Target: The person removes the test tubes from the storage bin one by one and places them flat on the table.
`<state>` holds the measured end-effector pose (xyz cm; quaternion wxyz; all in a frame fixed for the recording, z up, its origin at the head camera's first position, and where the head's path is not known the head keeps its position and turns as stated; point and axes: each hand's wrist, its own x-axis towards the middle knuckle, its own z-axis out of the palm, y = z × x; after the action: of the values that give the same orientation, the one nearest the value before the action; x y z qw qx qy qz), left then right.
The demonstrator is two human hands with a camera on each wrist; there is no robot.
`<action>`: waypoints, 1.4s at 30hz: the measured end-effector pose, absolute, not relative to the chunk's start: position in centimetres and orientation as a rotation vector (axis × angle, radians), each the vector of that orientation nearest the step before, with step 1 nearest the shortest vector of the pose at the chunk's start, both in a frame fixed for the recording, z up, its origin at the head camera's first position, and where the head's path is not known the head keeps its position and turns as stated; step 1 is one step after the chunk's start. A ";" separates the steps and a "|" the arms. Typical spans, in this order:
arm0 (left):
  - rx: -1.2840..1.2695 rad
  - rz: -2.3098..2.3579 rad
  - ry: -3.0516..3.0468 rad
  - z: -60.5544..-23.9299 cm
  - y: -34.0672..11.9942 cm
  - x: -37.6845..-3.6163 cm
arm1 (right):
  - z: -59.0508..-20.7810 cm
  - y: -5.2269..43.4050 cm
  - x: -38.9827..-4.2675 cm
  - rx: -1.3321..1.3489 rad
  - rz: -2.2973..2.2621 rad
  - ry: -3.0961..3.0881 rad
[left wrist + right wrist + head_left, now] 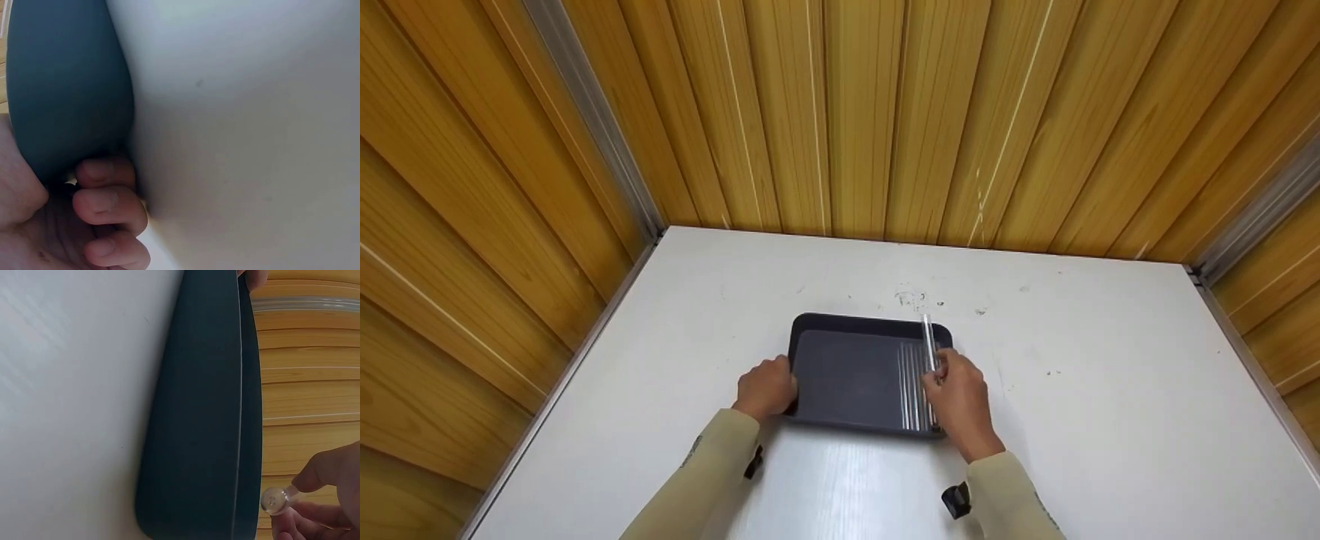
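— What was the biggest thing there, and what was it made of?

— Walls of long, ribbed, honey-coloured wooden boards (847,112) closed in three sides, with dull metal strips in the corners. Below them lay a flat white table (1072,390), smooth and faintly glossy, scuffed with a few dark marks near its far edge.

— And on the table?

— A dark blue-grey tray (847,375), rectangular with rounded corners and a low raised rim. It looked like matte plastic. It sat near the middle of the table, its near edge just in front of the person.

— What about the hands?

— The left hand (765,388) gripped the tray's left rim; in the left wrist view its curled fingers (104,205) tucked under the rounded edge where the tray met the table. The right hand (960,401) was at the tray's right side, pinching one thin clear rod (928,341) between thumb and fingertips. That rod pointed toward the far rim.

— Glass?

— It seemed so: straight, slim, transparent, with a round end that showed as a small shiny disc (274,500) in the right wrist view. Several more like it (911,386) lay side by side, parallel, in the tray's right portion. Both forearms wore pale beige sleeves (712,465).
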<state>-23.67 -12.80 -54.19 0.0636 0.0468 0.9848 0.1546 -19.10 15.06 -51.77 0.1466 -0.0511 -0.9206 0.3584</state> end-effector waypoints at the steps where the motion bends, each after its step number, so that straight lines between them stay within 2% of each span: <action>1: 0.139 0.468 2.974 -54.2 -12.8 -23.7 | -51.8 15.1 -19.1 -0.151 1.026 -2.648; 19: 0.116 0.458 2.971 -54.2 -12.8 -23.8 | -51.6 16.9 -19.0 -0.293 1.072 -2.667; 42: 0.163 0.466 2.991 -54.3 -12.8 -23.6 | -52.4 18.3 -19.0 -0.336 1.051 -2.654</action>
<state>-23.65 -12.78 -54.34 0.0548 0.0536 0.9851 0.1536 -18.96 18.28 -52.43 0.1333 -0.1159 -0.9152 0.3622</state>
